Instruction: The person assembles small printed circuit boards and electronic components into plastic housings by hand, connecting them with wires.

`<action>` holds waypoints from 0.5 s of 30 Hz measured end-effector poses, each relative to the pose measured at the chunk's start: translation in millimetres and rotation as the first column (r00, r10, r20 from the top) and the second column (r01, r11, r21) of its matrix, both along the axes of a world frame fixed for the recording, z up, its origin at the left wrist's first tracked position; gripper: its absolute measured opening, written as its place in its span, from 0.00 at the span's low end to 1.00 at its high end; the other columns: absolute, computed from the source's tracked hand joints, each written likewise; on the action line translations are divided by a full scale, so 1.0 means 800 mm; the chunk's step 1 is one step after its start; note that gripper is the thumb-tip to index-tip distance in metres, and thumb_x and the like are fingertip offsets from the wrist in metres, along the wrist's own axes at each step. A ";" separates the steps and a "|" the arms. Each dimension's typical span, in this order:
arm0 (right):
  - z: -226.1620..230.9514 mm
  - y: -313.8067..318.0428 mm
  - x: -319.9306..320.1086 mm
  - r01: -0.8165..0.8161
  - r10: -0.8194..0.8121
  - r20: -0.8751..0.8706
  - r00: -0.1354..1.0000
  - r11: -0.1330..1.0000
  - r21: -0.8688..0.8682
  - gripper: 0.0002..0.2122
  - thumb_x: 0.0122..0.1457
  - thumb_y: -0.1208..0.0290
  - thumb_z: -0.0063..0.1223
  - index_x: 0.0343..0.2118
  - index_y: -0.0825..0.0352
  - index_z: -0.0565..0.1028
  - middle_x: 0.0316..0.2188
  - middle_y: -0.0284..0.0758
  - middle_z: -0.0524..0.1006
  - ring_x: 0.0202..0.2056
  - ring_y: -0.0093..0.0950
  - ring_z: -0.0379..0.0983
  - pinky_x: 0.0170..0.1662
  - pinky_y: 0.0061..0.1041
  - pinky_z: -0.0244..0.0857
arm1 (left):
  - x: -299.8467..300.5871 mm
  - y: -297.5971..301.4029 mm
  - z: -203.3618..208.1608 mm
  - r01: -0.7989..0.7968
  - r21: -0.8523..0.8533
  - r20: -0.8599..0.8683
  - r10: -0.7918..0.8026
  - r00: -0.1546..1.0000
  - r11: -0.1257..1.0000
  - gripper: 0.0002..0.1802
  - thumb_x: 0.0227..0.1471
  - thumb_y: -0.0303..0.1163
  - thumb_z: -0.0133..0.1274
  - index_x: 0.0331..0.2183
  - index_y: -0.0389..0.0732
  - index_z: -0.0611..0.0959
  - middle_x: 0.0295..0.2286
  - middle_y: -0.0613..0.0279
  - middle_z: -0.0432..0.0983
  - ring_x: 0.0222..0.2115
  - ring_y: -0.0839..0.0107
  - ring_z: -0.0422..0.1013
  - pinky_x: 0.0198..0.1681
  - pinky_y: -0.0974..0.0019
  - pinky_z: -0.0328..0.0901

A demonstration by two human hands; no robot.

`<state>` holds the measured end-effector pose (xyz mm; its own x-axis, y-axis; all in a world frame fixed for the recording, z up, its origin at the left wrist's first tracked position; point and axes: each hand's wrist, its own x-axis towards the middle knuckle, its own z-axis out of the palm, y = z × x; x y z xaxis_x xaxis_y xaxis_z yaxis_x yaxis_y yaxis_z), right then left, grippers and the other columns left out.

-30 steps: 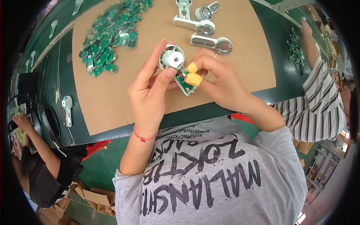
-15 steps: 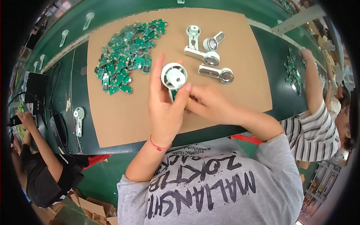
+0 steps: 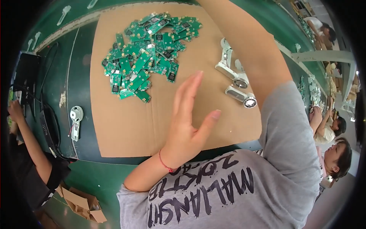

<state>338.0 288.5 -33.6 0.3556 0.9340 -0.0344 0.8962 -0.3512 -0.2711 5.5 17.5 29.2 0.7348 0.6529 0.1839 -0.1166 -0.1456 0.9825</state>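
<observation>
My left hand (image 3: 188, 126) hovers over the near half of a cardboard sheet (image 3: 129, 141), fingers stretched and thumb apart, with nothing in it. My right forearm (image 3: 240, 34) reaches far forward past the top edge, so the right hand is out of sight. Beyond my left hand lies a heap of green circuit boards (image 3: 141, 57). Under and beside the right arm rest several white handheld fans; the nearest fan (image 3: 242, 96) lies on its side, and another fan (image 3: 230, 74) lies behind it, both partly crowded by others.
An opened white fan half (image 3: 76, 120) with a red wire lies on the green table to the left, beside a black power adapter (image 3: 49, 128) and cables. A co-worker's arm (image 3: 32, 141) is at far left. More people sit along the right. An open carton (image 3: 82, 204) stands on the floor.
The white fan that both hands held is gone from view. My right arm has swung far forward out of the frame, and my left hand has opened. The view has shifted.
</observation>
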 end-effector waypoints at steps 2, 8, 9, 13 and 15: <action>0.002 -0.004 -0.043 0.044 -0.045 0.001 0.999 0.968 0.247 0.16 0.51 0.60 0.47 0.28 0.72 0.76 0.32 0.52 0.73 0.37 0.46 0.70 0.40 0.37 0.65 | -0.007 0.004 -0.003 -0.019 0.005 -0.039 0.020 0.999 1.000 0.32 0.48 0.28 0.51 0.54 0.37 0.60 0.50 0.50 0.57 0.51 0.58 0.57 0.50 0.63 0.55; 0.130 -0.226 -0.122 -0.303 0.311 0.064 0.948 0.947 -0.112 0.13 0.52 0.61 0.47 0.28 0.68 0.74 0.22 0.44 0.72 0.27 0.37 0.68 0.32 0.31 0.62 | -0.018 0.011 0.000 -0.092 0.025 -0.028 0.093 0.995 0.995 0.19 0.49 0.26 0.48 0.45 0.40 0.72 0.41 0.58 0.66 0.37 0.69 0.65 0.38 0.69 0.62; 0.136 -0.278 -0.131 -0.270 0.304 0.101 0.947 0.928 -0.255 0.09 0.53 0.65 0.46 0.27 0.66 0.72 0.17 0.36 0.69 0.19 0.28 0.65 0.25 0.27 0.59 | -0.017 0.012 -0.003 -0.103 0.013 -0.032 0.104 0.994 0.995 0.17 0.50 0.26 0.48 0.45 0.39 0.73 0.40 0.58 0.67 0.36 0.70 0.66 0.37 0.70 0.62; 0.102 -0.413 -0.166 -0.175 0.191 0.118 0.975 0.976 -0.129 0.12 0.46 0.75 0.50 0.36 0.65 0.73 0.27 0.41 0.71 0.34 0.38 0.67 0.39 0.34 0.60 | -0.008 0.009 0.003 -0.056 0.042 -0.143 0.062 0.988 0.998 0.14 0.51 0.26 0.46 0.42 0.38 0.74 0.36 0.60 0.70 0.31 0.72 0.68 0.34 0.73 0.63; 0.075 -0.437 -0.170 -0.243 0.236 0.210 0.949 0.970 0.012 0.12 0.48 0.73 0.50 0.38 0.64 0.71 0.28 0.36 0.73 0.37 0.33 0.68 0.42 0.35 0.57 | -0.013 0.002 0.010 -0.033 0.124 -0.216 0.060 0.975 0.992 0.14 0.51 0.26 0.46 0.42 0.38 0.74 0.35 0.59 0.70 0.31 0.70 0.69 0.34 0.71 0.63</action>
